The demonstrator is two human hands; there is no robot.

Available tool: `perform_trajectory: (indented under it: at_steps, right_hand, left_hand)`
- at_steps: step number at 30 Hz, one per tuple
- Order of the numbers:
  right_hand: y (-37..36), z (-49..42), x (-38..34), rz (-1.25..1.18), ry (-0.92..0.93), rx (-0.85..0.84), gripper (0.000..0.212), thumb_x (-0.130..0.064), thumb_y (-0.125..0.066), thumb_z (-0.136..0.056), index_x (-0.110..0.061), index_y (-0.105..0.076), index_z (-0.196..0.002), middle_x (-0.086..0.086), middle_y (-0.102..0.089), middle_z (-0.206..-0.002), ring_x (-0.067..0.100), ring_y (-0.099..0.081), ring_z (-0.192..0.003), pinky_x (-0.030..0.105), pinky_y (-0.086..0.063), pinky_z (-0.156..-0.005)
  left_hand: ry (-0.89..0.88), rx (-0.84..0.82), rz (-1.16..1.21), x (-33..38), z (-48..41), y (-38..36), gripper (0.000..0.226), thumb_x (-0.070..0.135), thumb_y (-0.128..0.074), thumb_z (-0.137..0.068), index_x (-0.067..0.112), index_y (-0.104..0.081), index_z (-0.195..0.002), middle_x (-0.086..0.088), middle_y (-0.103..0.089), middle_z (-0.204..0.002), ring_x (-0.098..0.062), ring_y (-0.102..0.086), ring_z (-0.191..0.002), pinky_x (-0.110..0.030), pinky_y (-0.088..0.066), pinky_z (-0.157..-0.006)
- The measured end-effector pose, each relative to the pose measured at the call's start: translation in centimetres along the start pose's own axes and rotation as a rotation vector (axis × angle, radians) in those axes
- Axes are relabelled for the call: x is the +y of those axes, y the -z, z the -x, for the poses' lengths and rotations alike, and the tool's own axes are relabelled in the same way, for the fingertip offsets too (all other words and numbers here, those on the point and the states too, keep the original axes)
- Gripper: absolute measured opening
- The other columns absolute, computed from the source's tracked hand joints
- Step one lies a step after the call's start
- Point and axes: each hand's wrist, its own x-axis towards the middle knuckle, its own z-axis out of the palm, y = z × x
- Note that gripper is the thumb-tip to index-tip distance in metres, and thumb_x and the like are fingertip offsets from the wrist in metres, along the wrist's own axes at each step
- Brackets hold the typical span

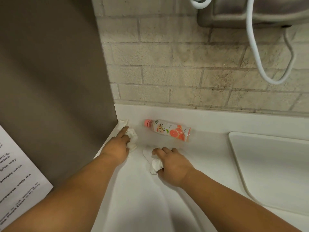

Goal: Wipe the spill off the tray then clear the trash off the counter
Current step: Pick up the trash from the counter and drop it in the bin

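Observation:
On the white counter (pixel 209 153) my left hand (pixel 117 147) grips a crumpled white tissue (pixel 132 138) in the back left corner, its index finger stretched toward another scrap of tissue (pixel 122 123) by the wall. My right hand (pixel 172 164) holds a second crumpled tissue (pixel 154 165) near the counter's middle. An empty clear bottle (pixel 168 130) with a pink cap and grapefruit label lies on its side just behind both hands. The white tray (pixel 270 166) sits to the right.
A dark panel (pixel 55 81) with a printed notice (pixel 16 178) closes off the left side. The brick wall (pixel 184 64) runs along the back. A grey appliance (pixel 250 10) with a white cord (pixel 257 56) hangs at the upper right.

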Motion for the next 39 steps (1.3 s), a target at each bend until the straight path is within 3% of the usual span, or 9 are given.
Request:
perform_trajectory:
  at_steps: [2, 6, 19, 25, 28, 30, 32, 35, 39]
  right_hand:
    - [0.1, 0.2, -0.1, 0.028, -0.036, -0.053, 0.055, -0.034, -0.053, -0.088, -0.023, -0.036, -0.139, -0.001, -0.040, -0.133, 0.027, -0.041, -0.113, 0.035, -0.042, -0.093]
    - [0.2, 0.0, -0.3, 0.040, -0.082, -0.111, 0.052, -0.038, -0.054, -0.087, -0.023, -0.040, -0.136, -0.001, -0.022, -0.147, 0.028, -0.039, -0.123, 0.037, -0.042, -0.099]
    - [0.5, 2.8, -2.5, 0.048, -0.099, -0.077, 0.039, -0.029, -0.060, -0.082, -0.020, -0.049, -0.119, 0.002, -0.058, -0.106, 0.023, -0.056, -0.100, 0.032, -0.048, -0.076]
    - [1.0, 4.0, -3.4, 0.078, -0.102, -0.238, 0.036, -0.029, -0.053, -0.084, -0.025, -0.054, -0.120, -0.001, -0.047, -0.129, 0.023, -0.042, -0.123, 0.039, -0.048, -0.094]
    - [2.1, 4.8, -4.7, -0.027, -0.131, -0.294, 0.009, -0.022, -0.056, -0.079, -0.024, -0.063, -0.085, 0.004, -0.058, -0.103, 0.026, -0.057, -0.101, 0.035, -0.052, -0.084]
    - [2.2, 5.8, -5.6, -0.089, -0.143, -0.271, 0.013, -0.024, -0.061, -0.076, -0.028, -0.054, -0.066, -0.002, -0.056, -0.086, 0.021, -0.060, -0.083, 0.027, -0.048, -0.069]
    - [1.7, 6.9, -6.4, -0.109, -0.148, -0.239, 0.005, -0.027, -0.063, -0.076, -0.027, -0.059, -0.076, -0.004, -0.057, -0.084, 0.020, -0.058, -0.081, 0.026, -0.044, -0.067]
    - [0.6, 8.7, -8.2, -0.114, -0.133, -0.187, 0.019, -0.028, -0.062, -0.079, -0.020, -0.062, -0.096, -0.001, -0.059, -0.088, 0.022, -0.059, -0.085, 0.027, -0.045, -0.069]
    - [0.6, 12.3, -12.3, -0.285, -0.070, -0.206, 0.011, -0.018, -0.060, -0.081, -0.027, -0.058, -0.075, -0.004, -0.062, -0.082, 0.022, -0.063, -0.082, 0.026, -0.045, -0.065]
  left_hand:
    - [-0.022, 0.025, 0.043, 0.2, 0.1, 0.1, 0.031, 0.013, -0.057, -0.082, 0.019, -0.051, -0.111, 0.009, -0.032, -0.144, -0.026, -0.058, -0.087, -0.033, -0.045, -0.069]
    - [0.007, 0.047, 0.166, 0.7, 1.6, 0.1, 0.054, 0.009, -0.059, -0.078, 0.029, -0.041, -0.126, 0.002, -0.044, -0.125, -0.026, -0.058, -0.081, -0.031, -0.045, -0.069]
    - [0.105, 0.072, 0.319, 1.8, 13.5, 1.7, 0.035, 0.023, -0.070, -0.076, 0.036, -0.053, -0.104, 0.015, -0.046, -0.111, -0.014, -0.057, -0.090, -0.025, -0.044, -0.074]
    - [0.123, 0.093, 0.348, 2.3, 19.2, 2.7, 0.037, 0.023, -0.072, -0.076, 0.036, -0.054, -0.106, 0.015, -0.046, -0.109, -0.012, -0.054, -0.089, -0.027, -0.045, -0.076]
    - [0.131, 0.114, 0.369, 2.1, 21.5, 3.1, 0.037, 0.022, -0.073, -0.076, 0.036, -0.054, -0.105, 0.014, -0.047, -0.109, -0.009, -0.053, -0.086, -0.021, -0.040, -0.071]
    - [0.151, 0.121, 0.388, 1.9, 22.8, 3.4, 0.036, 0.021, -0.072, -0.076, 0.037, -0.054, -0.103, 0.013, -0.048, -0.107, -0.007, -0.053, -0.085, -0.017, -0.038, -0.069]
    - [0.169, 0.127, 0.412, 1.7, 23.9, 3.7, 0.035, 0.019, -0.071, -0.077, 0.037, -0.055, -0.102, 0.011, -0.048, -0.106, -0.005, -0.052, -0.083, -0.011, -0.037, -0.066]
    - [0.180, 0.138, 0.469, 1.6, 25.7, 4.5, 0.033, 0.019, -0.070, -0.078, 0.038, -0.054, -0.100, 0.011, -0.048, -0.104, -0.002, -0.052, -0.084, -0.010, -0.039, -0.065]
    - [0.137, 0.132, 0.513, 1.1, 29.1, 5.7, 0.034, 0.018, -0.070, -0.078, 0.038, -0.055, -0.101, 0.015, -0.048, -0.106, 0.004, -0.049, -0.089, -0.005, -0.036, -0.067]
